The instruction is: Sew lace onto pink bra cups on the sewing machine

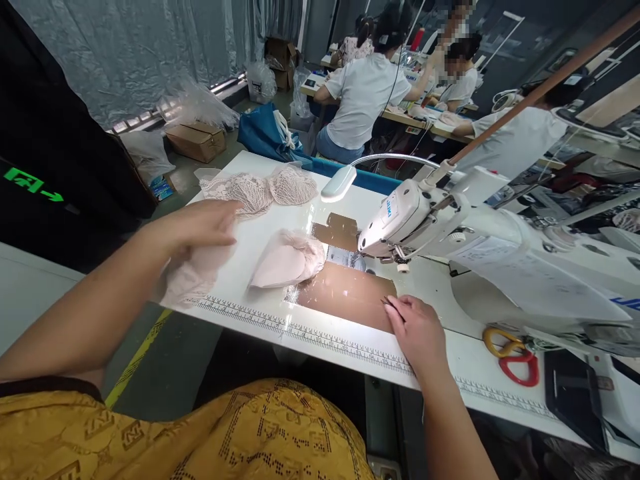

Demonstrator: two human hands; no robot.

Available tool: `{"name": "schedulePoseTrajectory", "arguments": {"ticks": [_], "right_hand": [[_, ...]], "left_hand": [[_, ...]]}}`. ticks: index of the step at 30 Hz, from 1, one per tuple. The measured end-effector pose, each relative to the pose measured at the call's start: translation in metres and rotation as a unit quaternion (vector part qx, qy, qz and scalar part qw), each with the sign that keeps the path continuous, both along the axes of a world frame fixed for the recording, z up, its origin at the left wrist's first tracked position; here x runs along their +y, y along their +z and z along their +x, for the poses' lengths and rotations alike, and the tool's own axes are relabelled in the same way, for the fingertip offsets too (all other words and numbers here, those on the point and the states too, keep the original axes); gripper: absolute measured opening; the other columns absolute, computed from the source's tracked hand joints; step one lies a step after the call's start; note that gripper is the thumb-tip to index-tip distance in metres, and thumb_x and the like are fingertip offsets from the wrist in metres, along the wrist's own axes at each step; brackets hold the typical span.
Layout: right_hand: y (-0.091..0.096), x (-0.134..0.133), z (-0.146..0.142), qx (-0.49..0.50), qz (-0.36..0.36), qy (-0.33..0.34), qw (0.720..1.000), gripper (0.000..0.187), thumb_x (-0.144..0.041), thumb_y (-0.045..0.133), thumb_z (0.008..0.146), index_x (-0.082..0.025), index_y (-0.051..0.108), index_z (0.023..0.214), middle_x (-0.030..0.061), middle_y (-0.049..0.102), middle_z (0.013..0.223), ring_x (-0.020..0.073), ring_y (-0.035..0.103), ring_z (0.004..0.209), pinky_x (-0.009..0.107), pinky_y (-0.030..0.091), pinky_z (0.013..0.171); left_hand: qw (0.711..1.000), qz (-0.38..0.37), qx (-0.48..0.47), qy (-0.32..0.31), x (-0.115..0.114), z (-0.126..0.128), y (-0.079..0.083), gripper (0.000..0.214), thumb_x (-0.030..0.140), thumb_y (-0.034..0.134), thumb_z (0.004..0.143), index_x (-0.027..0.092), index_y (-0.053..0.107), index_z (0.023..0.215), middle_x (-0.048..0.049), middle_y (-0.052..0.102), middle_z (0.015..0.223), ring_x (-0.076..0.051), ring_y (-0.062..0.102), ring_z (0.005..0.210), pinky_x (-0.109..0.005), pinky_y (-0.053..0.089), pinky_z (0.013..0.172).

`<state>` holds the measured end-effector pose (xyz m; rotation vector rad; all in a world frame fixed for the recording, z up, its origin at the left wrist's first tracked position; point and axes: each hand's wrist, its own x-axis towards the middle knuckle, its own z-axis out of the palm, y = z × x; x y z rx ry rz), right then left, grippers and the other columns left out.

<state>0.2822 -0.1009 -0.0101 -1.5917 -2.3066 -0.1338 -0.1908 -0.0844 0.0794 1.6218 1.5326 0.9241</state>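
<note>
My left hand [207,225] hovers at the left of the white table, fingers stretched toward a pair of beige lace bra cups [270,190]. Below that hand lies a pale pink fabric piece [193,277], partly covered by it and blurred; whether they touch I cannot tell. Between my hands a pink bra cup [287,260] with a gathered edge rests close to the sewing machine [400,220]. Near the table's front edge my right hand [419,327] is closed around a small dark pointed tool [393,305], mostly hidden by the fingers.
A printed ruler [300,331] runs along the table's front edge. Scissors [517,360] with yellow and red handles and a dark phone [574,393] lie at right. A lamp [340,183] hangs over the table. Several co-workers sit beyond; a cardboard box [196,140] stands on the floor.
</note>
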Motion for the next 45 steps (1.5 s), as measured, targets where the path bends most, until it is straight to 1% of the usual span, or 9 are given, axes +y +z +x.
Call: {"name": "schedulePoseTrajectory", "arguments": {"ticks": [2, 5, 9, 13, 19, 26, 35, 42, 45], "right_hand": [[-0.011, 0.0, 0.021, -0.031, 0.045, -0.022, 0.998, 0.041, -0.034, 0.039, 0.096, -0.013, 0.073, 0.102, 0.0182, 0.067, 0.101, 0.0307, 0.061, 0.09, 0.047, 0.048, 0.082], [-0.009, -0.007, 0.015, 0.022, 0.06, 0.007, 0.998, 0.037, -0.035, 0.045, 0.095, -0.012, 0.069, 0.109, 0.0199, 0.065, 0.112, 0.0323, 0.06, 0.103, 0.049, 0.047, 0.09], [0.017, -0.027, -0.047, 0.186, -0.03, 0.152, 0.97, 0.038, -0.037, 0.056, 0.092, -0.022, 0.059, 0.127, 0.0139, 0.06, 0.131, 0.0281, 0.054, 0.123, 0.047, 0.042, 0.103], [0.03, -0.053, -0.105, 0.317, -0.245, 0.284, 0.871, 0.073, -0.049, 0.075, 0.074, -0.021, 0.05, 0.137, 0.0136, 0.061, 0.13, 0.0294, 0.056, 0.119, 0.043, 0.043, 0.101], [0.016, -0.075, -0.112, 0.503, -0.502, 0.222, 0.668, 0.039, -0.053, 0.072, 0.075, -0.015, 0.063, 0.075, -0.0034, 0.053, 0.064, 0.0091, 0.046, 0.057, 0.022, 0.038, 0.053], [0.03, -0.075, -0.102, 0.584, -0.532, 0.196, 0.581, 0.046, -0.051, 0.082, 0.064, -0.017, 0.067, 0.091, -0.0014, 0.062, 0.076, 0.0119, 0.056, 0.07, 0.025, 0.044, 0.067], [0.044, -0.08, -0.057, 0.708, -0.414, 0.068, 0.568, 0.042, -0.045, 0.083, 0.064, -0.017, 0.07, 0.092, 0.004, 0.072, 0.083, 0.0169, 0.065, 0.075, 0.03, 0.052, 0.073], [0.052, -0.075, -0.034, 0.692, -0.309, 0.029, 0.651, 0.042, -0.044, 0.081, 0.067, -0.017, 0.069, 0.097, 0.0082, 0.073, 0.092, 0.0224, 0.068, 0.084, 0.036, 0.056, 0.078], [0.071, -0.084, -0.015, 0.692, -0.129, -0.02, 0.71, 0.034, -0.039, 0.079, 0.07, -0.019, 0.068, 0.095, 0.0062, 0.073, 0.091, 0.0229, 0.068, 0.082, 0.039, 0.057, 0.076]], "left_hand": [[0.985, 0.023, 0.16, -0.066, -0.011, 0.007, -0.009, 0.082, 0.011, 0.08, 0.06, 0.018, 0.052, 0.137, -0.0044, 0.052, 0.141, -0.026, 0.037, 0.135, -0.034, 0.028, 0.114], [0.94, 0.015, 0.276, -0.199, -0.028, 0.036, -0.031, 0.077, 0.019, 0.072, 0.074, 0.026, 0.043, 0.144, -0.0081, 0.021, 0.161, -0.035, 0.018, 0.146, -0.053, 0.018, 0.117], [0.938, 0.09, 0.218, -0.255, -0.034, 0.088, -0.049, 0.024, 0.018, 0.054, 0.086, 0.017, 0.071, 0.103, -0.0122, 0.067, 0.121, -0.029, 0.056, 0.118, -0.043, 0.038, 0.106], [0.912, 0.017, 0.077, -0.402, -0.053, 0.13, -0.04, 0.028, 0.034, 0.049, 0.094, 0.016, 0.067, 0.083, -0.0018, 0.065, 0.073, -0.014, 0.058, 0.064, -0.022, 0.044, 0.062], [0.971, 0.003, -0.031, -0.236, -0.087, 0.156, -0.044, 0.037, 0.042, 0.048, 0.094, 0.015, 0.054, 0.069, 0.0015, 0.049, 0.065, -0.011, 0.043, 0.06, -0.021, 0.034, 0.055], [0.981, 0.045, -0.045, -0.182, -0.098, 0.18, -0.05, 0.04, 0.043, 0.047, 0.093, 0.018, 0.039, 0.063, 0.0038, 0.038, 0.058, -0.01, 0.034, 0.055, -0.023, 0.03, 0.053], [0.962, -0.097, -0.155, -0.203, -0.096, 0.175, -0.047, 0.042, 0.054, 0.046, 0.092, 0.018, 0.046, 0.072, 0.0049, 0.033, 0.062, -0.009, 0.03, 0.055, -0.021, 0.028, 0.05], [0.964, -0.123, -0.128, -0.197, -0.1, 0.158, -0.061, 0.04, 0.056, 0.046, 0.092, 0.018, 0.057, 0.096, 0.0048, 0.036, 0.064, -0.01, 0.032, 0.056, -0.022, 0.03, 0.051], [0.968, -0.119, -0.104, -0.194, -0.103, 0.147, -0.061, 0.038, 0.055, 0.049, 0.091, 0.02, 0.059, 0.101, 0.0039, 0.041, 0.065, -0.011, 0.036, 0.057, -0.022, 0.033, 0.053]]}}
